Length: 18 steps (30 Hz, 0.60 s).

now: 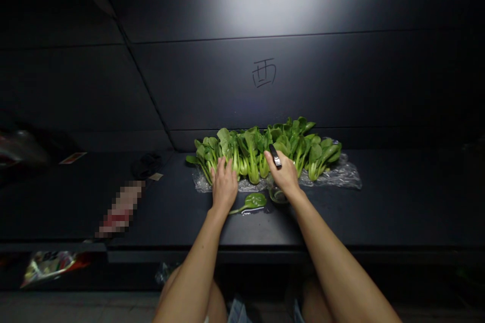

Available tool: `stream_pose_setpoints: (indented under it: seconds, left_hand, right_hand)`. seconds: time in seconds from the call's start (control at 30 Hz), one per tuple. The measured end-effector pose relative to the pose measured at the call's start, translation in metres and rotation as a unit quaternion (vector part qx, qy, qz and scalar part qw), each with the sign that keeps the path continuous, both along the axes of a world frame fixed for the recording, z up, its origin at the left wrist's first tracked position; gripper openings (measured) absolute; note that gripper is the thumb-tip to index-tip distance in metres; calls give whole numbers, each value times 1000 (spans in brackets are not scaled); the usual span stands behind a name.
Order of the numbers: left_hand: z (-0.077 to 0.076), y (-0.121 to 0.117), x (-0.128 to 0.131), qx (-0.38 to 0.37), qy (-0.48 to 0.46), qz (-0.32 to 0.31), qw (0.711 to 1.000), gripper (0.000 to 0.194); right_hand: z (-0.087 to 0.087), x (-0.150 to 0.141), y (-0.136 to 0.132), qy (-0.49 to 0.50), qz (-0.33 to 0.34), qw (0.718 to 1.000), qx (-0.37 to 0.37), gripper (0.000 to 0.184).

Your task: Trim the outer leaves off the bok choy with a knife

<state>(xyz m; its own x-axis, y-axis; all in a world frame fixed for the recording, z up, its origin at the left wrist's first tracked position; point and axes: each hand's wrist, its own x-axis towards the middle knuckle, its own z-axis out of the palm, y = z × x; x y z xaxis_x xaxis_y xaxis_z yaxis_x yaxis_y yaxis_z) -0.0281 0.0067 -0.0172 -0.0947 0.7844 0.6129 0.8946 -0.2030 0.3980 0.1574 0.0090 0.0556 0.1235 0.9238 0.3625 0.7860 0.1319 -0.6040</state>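
A row of leafy bok choy (253, 156) lies on clear plastic wrap (343, 174) against the back panel of a dark shelf. At the left part of the row, my left hand (225, 186) rests with its fingers stretched out over the stems. My right hand (285, 174) is closed around what looks like a spray bottle (278, 195), with a black top and a clear rounded base. The fingers hide most of its body. In front of the row, between my hands, a loose green leaf (255, 200) with a long stem lies by a small wet patch.
The dark shelf (401, 202) extends to both sides, with its front edge close to my forearms. On the left are a dark bundle (147, 164), a small card (73, 158) and a blurred-out item (121, 209). Below sits a colourful plastic package (49, 265).
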Motion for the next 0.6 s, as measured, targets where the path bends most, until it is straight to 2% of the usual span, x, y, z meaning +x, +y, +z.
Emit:
stream_pose_setpoints:
  seconds: [0.23,0.6]
  left_hand:
    - [4,-3,12,-4,19,-20,1000,44]
    - [5,-5,19,-24,50,-31,998,45]
  right_hand:
    - [-2,7,-1,7,-4,1000,9,45]
    - [-2,17,0,1,-26,1000,-18,46]
